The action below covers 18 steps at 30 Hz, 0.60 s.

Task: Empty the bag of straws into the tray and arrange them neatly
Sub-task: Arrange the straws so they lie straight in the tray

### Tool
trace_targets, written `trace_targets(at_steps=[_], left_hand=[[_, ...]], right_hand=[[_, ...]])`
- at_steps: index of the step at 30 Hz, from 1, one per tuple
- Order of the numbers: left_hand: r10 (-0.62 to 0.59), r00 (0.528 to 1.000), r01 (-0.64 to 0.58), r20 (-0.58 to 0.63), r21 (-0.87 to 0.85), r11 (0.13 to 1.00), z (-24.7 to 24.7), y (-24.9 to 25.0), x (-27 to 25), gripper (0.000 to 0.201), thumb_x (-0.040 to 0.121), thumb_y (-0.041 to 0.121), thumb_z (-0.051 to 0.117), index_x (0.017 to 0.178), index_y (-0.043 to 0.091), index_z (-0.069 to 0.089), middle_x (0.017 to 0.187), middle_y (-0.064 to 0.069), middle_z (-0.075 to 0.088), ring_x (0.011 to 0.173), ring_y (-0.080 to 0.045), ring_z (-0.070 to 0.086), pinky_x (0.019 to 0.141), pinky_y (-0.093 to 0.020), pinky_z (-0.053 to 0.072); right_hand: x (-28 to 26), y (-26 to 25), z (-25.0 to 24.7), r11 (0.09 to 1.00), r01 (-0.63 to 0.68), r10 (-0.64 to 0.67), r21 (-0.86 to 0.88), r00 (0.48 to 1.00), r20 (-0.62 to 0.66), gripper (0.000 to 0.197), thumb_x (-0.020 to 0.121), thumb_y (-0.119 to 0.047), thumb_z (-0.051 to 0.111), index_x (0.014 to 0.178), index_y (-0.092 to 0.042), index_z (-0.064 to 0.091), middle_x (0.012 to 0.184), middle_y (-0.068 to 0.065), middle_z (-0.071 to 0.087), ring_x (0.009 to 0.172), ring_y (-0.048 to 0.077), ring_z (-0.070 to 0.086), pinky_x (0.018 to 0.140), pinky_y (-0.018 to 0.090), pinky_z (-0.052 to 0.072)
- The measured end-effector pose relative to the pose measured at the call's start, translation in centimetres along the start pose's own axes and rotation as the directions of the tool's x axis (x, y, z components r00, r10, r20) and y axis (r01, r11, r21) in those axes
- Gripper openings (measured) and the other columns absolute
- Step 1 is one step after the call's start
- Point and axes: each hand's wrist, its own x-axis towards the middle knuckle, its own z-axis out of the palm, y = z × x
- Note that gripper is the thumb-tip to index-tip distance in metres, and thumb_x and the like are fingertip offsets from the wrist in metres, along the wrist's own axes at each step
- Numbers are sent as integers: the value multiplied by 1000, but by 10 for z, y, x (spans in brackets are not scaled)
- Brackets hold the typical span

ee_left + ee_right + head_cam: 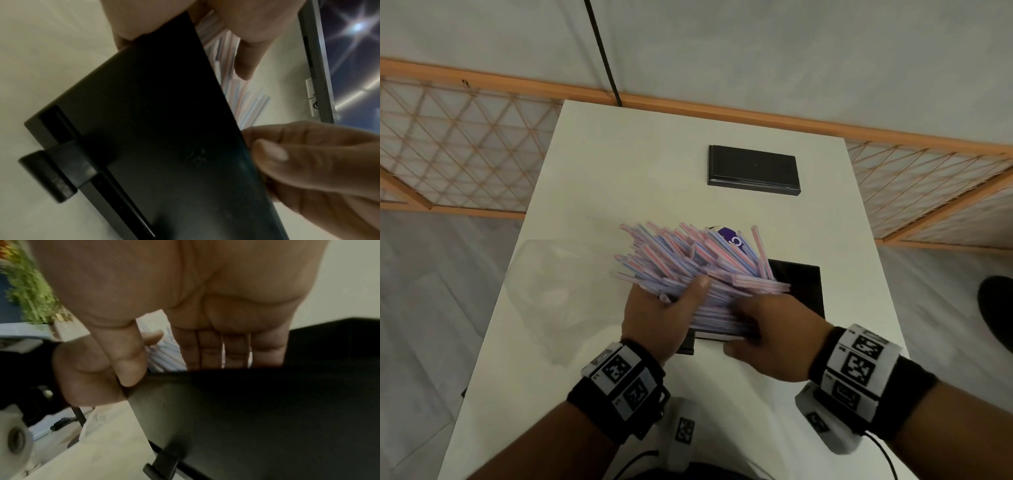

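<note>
A loose heap of pink-and-blue striped straws (688,257) lies across the near black tray (801,284) and fans out to the far left. My left hand (688,294) grips the heap from the left, thumb on top and fingers hidden under it. From the right, my right hand (753,318) lays straight fingers on the straws, with its thumb at the tray's near edge. The left wrist view shows the tray's dark wall (164,129) with straws (242,100) behind it. The right wrist view shows my fingers (236,350) reaching over the tray wall (267,418).
The emptied clear plastic bag (551,284) lies on the white table (619,154) to the left of the tray. A second black tray (753,168) sits at the far side. A purple item (732,236) peeks out behind the straws. The table edges are close on both sides.
</note>
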Motion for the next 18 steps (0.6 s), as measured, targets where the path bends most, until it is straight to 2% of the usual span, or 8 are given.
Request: trace_targets(at_steps=[2, 4, 6, 9, 11, 13, 16, 18], left_hand=[[1, 1000, -1, 10, 1, 1000, 2, 1, 0, 24, 83, 23, 80, 106, 27, 75, 107, 11, 78, 107, -7, 72, 95, -35, 58], [-27, 999, 28, 16, -15, 1000, 1, -1, 0, 24, 84, 23, 81, 106, 28, 75, 108, 12, 78, 109, -7, 72, 98, -39, 57], [-51, 999, 51, 15, -30, 998, 0, -1, -2, 28, 84, 23, 82, 112, 24, 74, 111, 11, 77, 111, -8, 71, 101, -42, 55], [-56, 998, 56, 11, -55, 997, -1, 2, -3, 33, 85, 27, 81, 116, 23, 73, 114, 9, 77, 113, -7, 69, 102, -41, 55], [-72, 997, 73, 12, -92, 993, -2, 3, -4, 37, 80, 39, 79, 114, 24, 73, 112, 9, 77, 112, -9, 70, 100, -39, 55], [-85, 996, 87, 19, -136, 987, -3, 4, -5, 34, 77, 45, 76, 107, 29, 74, 109, 9, 78, 110, -12, 72, 97, -39, 56], [-82, 996, 85, 27, -133, 988, -2, 3, -5, 28, 80, 36, 77, 107, 32, 72, 108, 15, 77, 110, -8, 71, 97, -32, 56], [-77, 997, 79, 28, -90, 993, -2, 0, -4, 35, 80, 39, 78, 113, 31, 71, 113, 16, 76, 114, -7, 69, 101, -33, 54]], right_hand=[[6, 3, 13, 999, -36, 37, -35, 999, 39, 45, 76, -61, 54, 103, -26, 62, 98, -5, 65, 91, 21, 62, 79, 30, 49], [10, 3, 22, 998, -55, 56, -27, 998, 18, 60, 75, -62, 50, 124, -28, 59, 123, -1, 62, 113, 24, 59, 95, 35, 50], [10, 0, 25, 999, -42, 42, -11, 999, 8, 65, 77, -61, 52, 134, -29, 53, 134, 0, 58, 123, 24, 55, 102, 38, 47], [10, 0, 29, 997, -64, 66, -34, 995, 73, 82, 76, -67, 51, 146, -28, 37, 145, -2, 51, 132, 24, 50, 107, 42, 44], [14, 2, 31, 989, -122, 132, -87, 985, 112, 90, 72, -78, 45, 148, -32, 31, 145, -4, 50, 131, 24, 51, 106, 44, 46], [20, -1, 30, 988, -131, 141, -87, 982, 128, 92, 68, -82, 46, 146, -34, 35, 144, -5, 51, 130, 23, 51, 106, 44, 46], [28, -8, 21, 999, -37, 37, 2, 995, 92, 80, 75, -64, 67, 144, -35, 40, 150, -6, 43, 139, 20, 38, 116, 34, 31], [29, -9, 16, 1000, 0, 0, -2, 997, 72, 78, 74, -60, 71, 143, -38, 42, 150, -8, 42, 141, 19, 35, 116, 32, 28]])
